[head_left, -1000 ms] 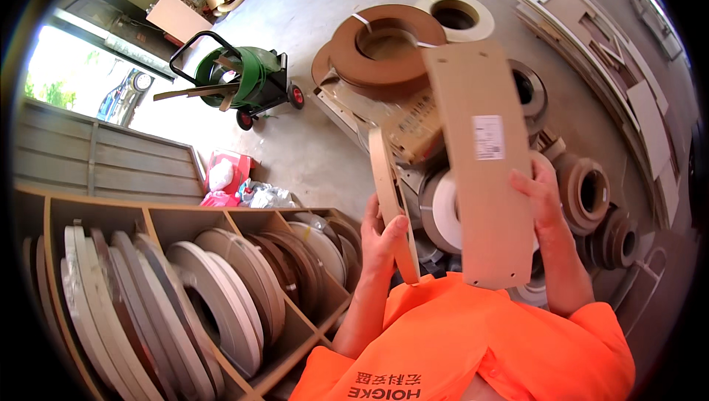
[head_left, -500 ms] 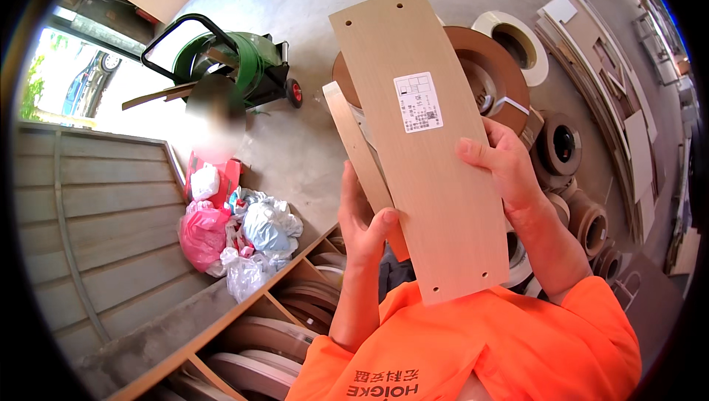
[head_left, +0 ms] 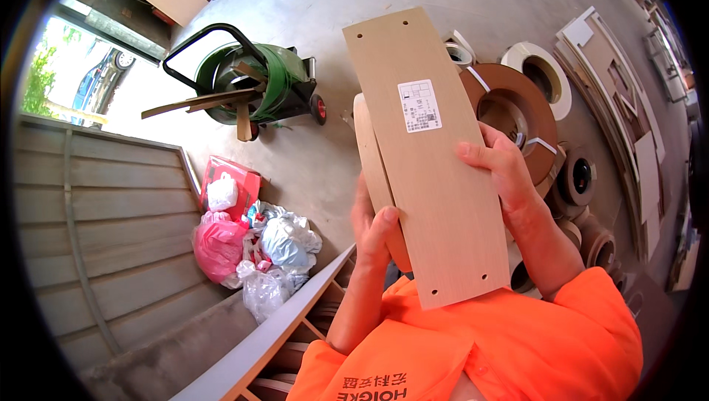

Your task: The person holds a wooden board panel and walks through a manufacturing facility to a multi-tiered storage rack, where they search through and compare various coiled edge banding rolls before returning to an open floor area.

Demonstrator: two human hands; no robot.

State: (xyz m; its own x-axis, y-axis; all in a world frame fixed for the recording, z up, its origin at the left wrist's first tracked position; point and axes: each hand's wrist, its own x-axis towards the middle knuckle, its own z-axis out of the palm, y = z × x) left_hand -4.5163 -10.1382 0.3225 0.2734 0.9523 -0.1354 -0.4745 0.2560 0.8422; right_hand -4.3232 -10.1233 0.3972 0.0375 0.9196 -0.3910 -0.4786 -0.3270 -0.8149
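Note:
A flat light wood-grain panel (head_left: 436, 187) with holes near its corners and a white label (head_left: 419, 105) is held up in front of my chest. My right hand (head_left: 506, 168) grips its right edge, thumb on the face and fingers behind. Just left of the panel is a roll of edge banding in a similar wood tone (head_left: 375, 157), seen edge-on and partly hidden behind the board. My left hand (head_left: 375, 227) holds this roll, with the thumb near the panel's left edge.
More rolls, including a brown one (head_left: 535, 98) and a white one (head_left: 565, 69), lie on the floor to the right. Flat boards (head_left: 620, 113) are stacked beyond. A green wheeled barrel (head_left: 284, 80), plastic bags (head_left: 221, 246) and a wooden rack (head_left: 295, 331) occupy the left side.
My view has shifted, so the floor items appear farther right and lower. The roll in my left hand has turned and come closer against the panel. Both hands keep their hold.

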